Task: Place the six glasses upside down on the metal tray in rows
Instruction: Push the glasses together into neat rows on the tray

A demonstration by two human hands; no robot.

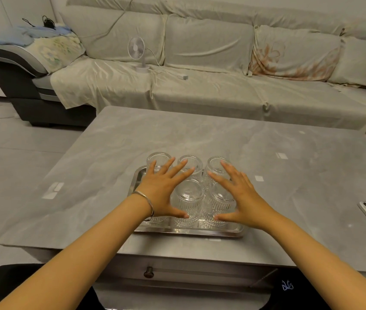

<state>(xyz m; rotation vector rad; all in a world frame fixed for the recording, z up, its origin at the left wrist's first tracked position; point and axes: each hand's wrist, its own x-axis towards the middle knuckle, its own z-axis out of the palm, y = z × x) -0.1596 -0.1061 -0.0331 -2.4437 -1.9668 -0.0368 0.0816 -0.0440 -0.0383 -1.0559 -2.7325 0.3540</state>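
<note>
Both hands, left hand (163,190) and right hand (241,195), hover flat, fingers spread and gripping nothing, over upturned glasses (187,201) packed in rows beneath them on the metal tray (188,231), apparently checking alignment

ribbed clear glasses (188,198); shiny metal tray (186,231); matt stone-look table (177,135).

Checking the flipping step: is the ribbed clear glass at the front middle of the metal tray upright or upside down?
Upside down. The ribbed clear glass shows its thick closed base on top, and its wider mouth rests on the metal tray.
</note>
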